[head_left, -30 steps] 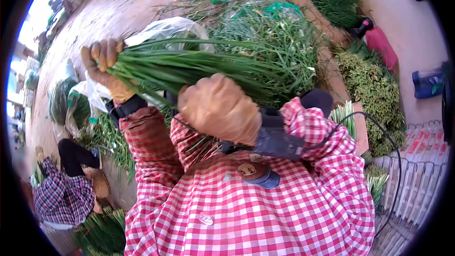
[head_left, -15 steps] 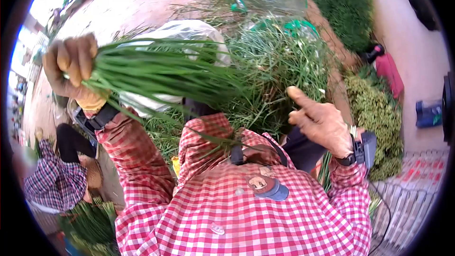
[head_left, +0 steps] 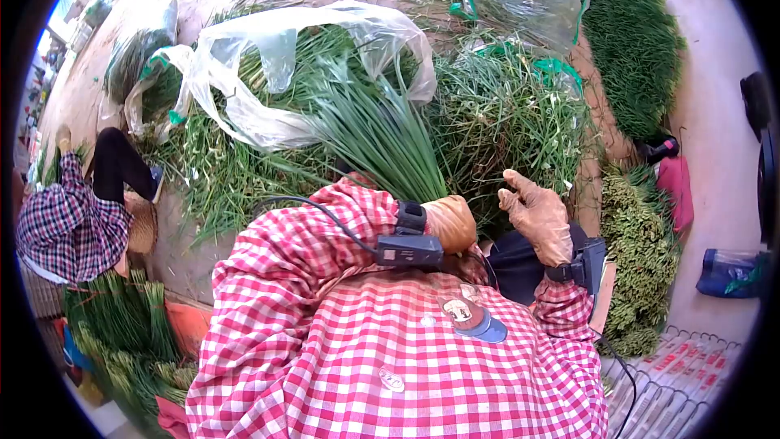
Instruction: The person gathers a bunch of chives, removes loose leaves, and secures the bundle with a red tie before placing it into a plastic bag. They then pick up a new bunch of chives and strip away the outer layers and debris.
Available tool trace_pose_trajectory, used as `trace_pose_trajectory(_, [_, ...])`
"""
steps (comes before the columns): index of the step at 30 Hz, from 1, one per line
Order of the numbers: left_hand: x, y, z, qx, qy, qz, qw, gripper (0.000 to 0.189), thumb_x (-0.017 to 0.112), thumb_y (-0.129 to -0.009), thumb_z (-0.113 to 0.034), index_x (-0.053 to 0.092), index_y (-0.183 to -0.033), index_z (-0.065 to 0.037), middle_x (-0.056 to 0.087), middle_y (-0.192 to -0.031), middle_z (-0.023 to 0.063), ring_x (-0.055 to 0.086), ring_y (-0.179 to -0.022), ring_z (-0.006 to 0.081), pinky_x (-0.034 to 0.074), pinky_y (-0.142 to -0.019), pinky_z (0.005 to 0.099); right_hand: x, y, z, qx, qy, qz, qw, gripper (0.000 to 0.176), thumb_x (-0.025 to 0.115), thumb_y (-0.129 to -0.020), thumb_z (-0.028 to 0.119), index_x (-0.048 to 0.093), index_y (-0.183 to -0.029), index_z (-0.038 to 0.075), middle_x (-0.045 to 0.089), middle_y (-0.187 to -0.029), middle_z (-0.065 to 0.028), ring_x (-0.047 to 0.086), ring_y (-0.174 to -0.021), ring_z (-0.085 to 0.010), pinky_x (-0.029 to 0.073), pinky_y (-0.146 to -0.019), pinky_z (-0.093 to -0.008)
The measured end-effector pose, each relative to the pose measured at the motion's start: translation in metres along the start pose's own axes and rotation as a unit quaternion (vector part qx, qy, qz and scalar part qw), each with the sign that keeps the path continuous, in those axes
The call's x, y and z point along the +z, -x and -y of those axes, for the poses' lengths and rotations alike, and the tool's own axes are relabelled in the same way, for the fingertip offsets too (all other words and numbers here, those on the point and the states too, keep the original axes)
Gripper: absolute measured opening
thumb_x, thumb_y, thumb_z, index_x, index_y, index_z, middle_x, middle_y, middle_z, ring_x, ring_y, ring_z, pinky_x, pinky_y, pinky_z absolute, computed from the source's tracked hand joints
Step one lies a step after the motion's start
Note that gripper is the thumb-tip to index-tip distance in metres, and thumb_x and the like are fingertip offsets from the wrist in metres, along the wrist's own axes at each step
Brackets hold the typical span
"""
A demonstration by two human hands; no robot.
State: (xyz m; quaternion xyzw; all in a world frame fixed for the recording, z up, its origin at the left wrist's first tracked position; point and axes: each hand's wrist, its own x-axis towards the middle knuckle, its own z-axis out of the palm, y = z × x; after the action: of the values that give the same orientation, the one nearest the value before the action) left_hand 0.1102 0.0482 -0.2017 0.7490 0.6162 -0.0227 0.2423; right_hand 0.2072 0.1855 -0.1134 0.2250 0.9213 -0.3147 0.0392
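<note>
My left hand (head_left: 451, 222), in a thin tan glove, is closed around the base of a bunch of long green chives (head_left: 394, 142) in front of my chest. The leaves fan up and to the left, over an open clear plastic bag (head_left: 236, 106) with greens in it. My right hand (head_left: 538, 218), gloved too, is just to the right, with index finger and thumb apart and nothing visible between them. Behind it lies a tangled heap of loose green stalks (head_left: 504, 126).
A person in a checked shirt (head_left: 69, 232) sits at the left, near bundled greens (head_left: 122, 317). Piled chives (head_left: 634, 49) and a stack of pale-ended bundles (head_left: 638, 268) line the right side. Another clear bag with green edging (head_left: 528, 12) lies at the back.
My left hand has swung from the far left in to my chest, turning the chives from sideways to pointing up and away. My view has shifted; the right hand stays similar.
</note>
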Motion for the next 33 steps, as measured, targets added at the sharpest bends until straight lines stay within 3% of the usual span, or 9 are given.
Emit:
trace_pose_trajectory(10, [0.070,-0.040,0.021,-0.081,0.400,-0.197,0.891,0.029,0.049,-0.089,-0.021,0.060,-0.113,-0.009,0.061,-0.111,0.0131,0.057,-0.102,0.0197,0.044,-0.089,0.0297,0.041,-0.013,0.041,-0.085,0.074,0.032,0.993,0.045,0.061,-0.086,0.033,0.057,-0.120,0.005,0.067,-0.092,-0.0183,0.066,-0.084,-0.0299,0.050,-0.074,-0.0363])
trace_pose_trajectory(13, [0.076,-0.038,0.018,0.151,0.793,-0.194,0.557,0.029,0.044,-0.093,-0.020,0.053,-0.117,-0.007,0.056,-0.111,0.0111,0.053,-0.104,0.0185,0.041,-0.093,0.0282,0.045,-0.023,0.053,-0.088,-0.048,0.052,0.994,0.070,0.055,-0.086,0.053,0.046,-0.130,0.000,0.066,-0.090,-0.0191,0.064,-0.083,-0.0360,0.049,-0.072,-0.0427])
trace_pose_trajectory(17, [0.075,-0.043,0.001,0.394,0.902,-0.092,-0.149,0.029,0.039,-0.098,-0.019,0.044,-0.123,-0.004,0.050,-0.110,0.0085,0.047,-0.107,0.0170,0.036,-0.098,0.0263,0.065,-0.044,0.071,-0.095,0.154,0.093,0.979,0.085,0.048,-0.085,0.062,0.031,-0.139,-0.001,0.064,-0.088,-0.0253,0.063,-0.081,-0.0388,0.049,-0.072,-0.0448])
trace_pose_trajectory(19, [0.071,-0.034,-0.002,0.244,0.816,-0.239,0.466,0.030,0.040,-0.097,-0.018,0.045,-0.124,-0.005,0.051,-0.111,0.0084,0.048,-0.106,0.0170,0.037,-0.098,0.0262,0.076,-0.046,0.068,-0.063,0.171,0.110,0.977,0.086,0.048,-0.085,0.062,0.031,-0.139,-0.002,0.063,-0.085,-0.0272,0.062,-0.078,-0.0394,0.048,-0.071,-0.0465])
trace_pose_trajectory(21, [0.063,-0.020,0.001,-0.001,0.376,-0.281,0.883,0.032,0.040,-0.097,-0.017,0.046,-0.126,-0.005,0.052,-0.113,0.0084,0.048,-0.106,0.0170,0.037,-0.098,0.0262,0.076,-0.047,0.065,-0.034,0.134,0.076,0.987,0.083,0.047,-0.086,0.062,0.035,-0.137,-0.002,0.062,-0.091,-0.0284,0.063,-0.085,-0.0387,0.049,-0.073,-0.0427])
trace_pose_trajectory(26, [-0.119,0.062,0.005,-0.058,-0.047,-0.309,0.948,0.015,0.062,-0.070,-0.013,0.067,-0.081,-0.005,0.062,-0.062,0.0125,0.062,-0.055,0.0281,0.050,-0.054,0.0403,0.007,-0.059,0.036,-0.022,-0.538,0.047,0.841,0.044,0.054,-0.094,0.032,0.051,-0.126,0.002,0.066,-0.105,-0.0113,0.062,-0.094,-0.0171,0.048,-0.085,-0.0276])
trace_pose_trajectory(29, [-0.177,0.122,0.094,0.259,0.229,-0.614,0.709,0.015,0.057,-0.084,-0.018,0.064,-0.093,-0.007,0.063,-0.078,0.0078,0.061,-0.066,0.0224,0.050,-0.059,0.0320,-0.038,-0.044,0.010,-0.032,-0.462,-0.162,0.871,0.039,0.053,-0.095,0.033,0.056,-0.120,0.003,0.068,-0.097,-0.0096,0.065,-0.078,-0.0116,0.052,-0.071,-0.0245])
trace_pose_trajectory(30, [-0.194,0.154,0.103,0.209,0.593,-0.565,0.534,0.019,0.047,-0.094,-0.023,0.059,-0.097,-0.008,0.057,-0.080,0.0048,0.056,-0.065,0.0174,0.046,-0.056,0.0296,-0.043,-0.037,-0.002,-0.018,-0.466,-0.193,0.863,0.039,0.053,-0.094,0.033,0.057,-0.119,0.003,0.068,-0.095,-0.0092,0.064,-0.077,-0.0110,0.051,-0.070,-0.0239])
trace_pose_trajectory(33, [-0.275,0.200,0.124,0.385,0.446,-0.528,0.612,0.030,0.036,-0.098,-0.029,0.053,-0.079,-0.012,0.041,-0.047,-0.0062,0.038,-0.048,0.0084,0.040,-0.060,0.0279,-0.046,-0.006,-0.022,0.022,-0.502,-0.247,0.828,0.038,0.056,-0.093,0.033,0.058,-0.117,0.003,0.069,-0.091,-0.0087,0.064,-0.075,-0.0106,0.049,-0.068,-0.0223])
